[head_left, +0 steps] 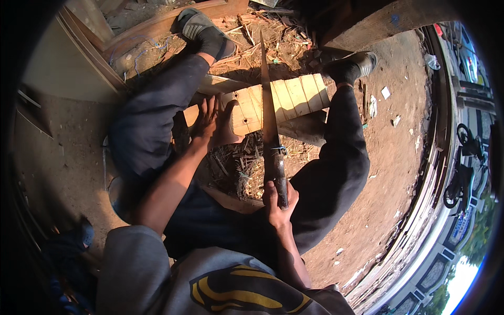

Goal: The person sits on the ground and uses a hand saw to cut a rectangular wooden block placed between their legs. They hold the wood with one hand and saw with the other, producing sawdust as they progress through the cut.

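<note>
A pale wooden board point(296, 97) lies crosswise between my legs, marked with several dark lines across its width and a few dark holes near its left end. My left hand point(216, 122) rests on that left end with the fingers spread. In my right hand point(281, 202) is the dark handle of a handsaw point(269, 113), the fingers wrapped round it. The long, narrow blade lies across the board and points away from me, its tip beyond the far edge. Something thin and light blue is tied where blade meets handle. Whether the teeth are in the wood, I cannot tell.
Under the board runs a rough timber support point(304, 129). Wood chips point(239, 168) litter the ground between my feet. A thick beam point(391, 23) stands at the far right, and a large panel point(65, 63) leans at the left. Motorbikes point(462, 181) are parked beyond the right edge.
</note>
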{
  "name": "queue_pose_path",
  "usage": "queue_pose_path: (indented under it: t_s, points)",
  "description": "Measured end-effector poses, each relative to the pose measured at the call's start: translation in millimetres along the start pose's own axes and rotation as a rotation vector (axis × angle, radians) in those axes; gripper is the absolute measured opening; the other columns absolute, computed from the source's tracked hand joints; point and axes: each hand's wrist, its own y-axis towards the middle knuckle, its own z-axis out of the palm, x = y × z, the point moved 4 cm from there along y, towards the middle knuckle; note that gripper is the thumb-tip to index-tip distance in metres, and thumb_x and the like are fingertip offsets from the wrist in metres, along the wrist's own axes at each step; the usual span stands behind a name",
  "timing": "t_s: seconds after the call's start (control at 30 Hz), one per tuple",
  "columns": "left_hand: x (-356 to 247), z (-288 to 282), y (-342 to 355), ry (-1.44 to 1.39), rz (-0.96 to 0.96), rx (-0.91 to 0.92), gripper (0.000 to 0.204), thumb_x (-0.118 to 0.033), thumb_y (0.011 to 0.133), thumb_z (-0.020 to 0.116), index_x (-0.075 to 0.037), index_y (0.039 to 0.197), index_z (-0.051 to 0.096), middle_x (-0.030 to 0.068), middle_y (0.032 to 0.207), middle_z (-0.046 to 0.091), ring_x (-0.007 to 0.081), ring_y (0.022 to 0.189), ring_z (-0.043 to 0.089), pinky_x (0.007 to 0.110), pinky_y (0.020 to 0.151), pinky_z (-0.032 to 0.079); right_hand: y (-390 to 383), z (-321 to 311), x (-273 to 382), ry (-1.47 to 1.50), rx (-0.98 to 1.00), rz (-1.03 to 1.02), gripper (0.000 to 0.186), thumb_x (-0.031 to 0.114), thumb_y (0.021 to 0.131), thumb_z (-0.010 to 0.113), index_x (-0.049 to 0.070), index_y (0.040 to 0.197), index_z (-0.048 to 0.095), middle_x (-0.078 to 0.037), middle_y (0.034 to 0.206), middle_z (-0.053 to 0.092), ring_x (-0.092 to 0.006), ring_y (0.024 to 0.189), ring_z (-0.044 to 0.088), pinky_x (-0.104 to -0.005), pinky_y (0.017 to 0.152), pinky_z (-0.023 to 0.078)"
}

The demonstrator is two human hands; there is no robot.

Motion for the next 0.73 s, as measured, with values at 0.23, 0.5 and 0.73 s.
queue_pose_path:
  t_s: [0.23,0.5,0.73]
  points:
    - [-13,-6,-3,-0.033,-0.029,0.208,0.092,-0.046,0.069,0.072,-0.015,0.143,0.027,0.0286,0.143,0.025,0.0447,0.13,0.03,0.059,0.108,0.018,-9,3,-3,-0.012,0.032,0.061,0.025,0.019,0.087,0.062,-0.001,0.075,0.054,-0.007,0.053,0.047,-0.0099,0.048,0.043,-0.0295,0.048,0.039]
    - [-15,15,9,0.122,0.101,0.16,0.068,-0.015,0.082,0.056,-0.008,0.143,0.029,0.0263,0.143,0.029,0.0384,0.131,0.029,0.054,0.108,0.02,-3,1,-21,-0.004,0.008,0.134,0.025,0.02,0.089,0.061,-0.001,0.076,0.056,-0.002,0.054,0.048,-0.0065,0.051,0.043,-0.0262,0.048,0.038]
    - [-18,7,14,-0.127,-0.114,0.435,0.079,-0.008,0.071,0.06,-0.008,0.144,0.029,0.0292,0.149,0.011,0.0415,0.14,0.011,0.066,0.107,0.004,3,1,-3,0.163,0.032,0.265,0.027,0.024,0.088,0.064,0.0,0.078,0.056,0.001,0.055,0.048,-0.0057,0.052,0.042,-0.0242,0.047,0.036]
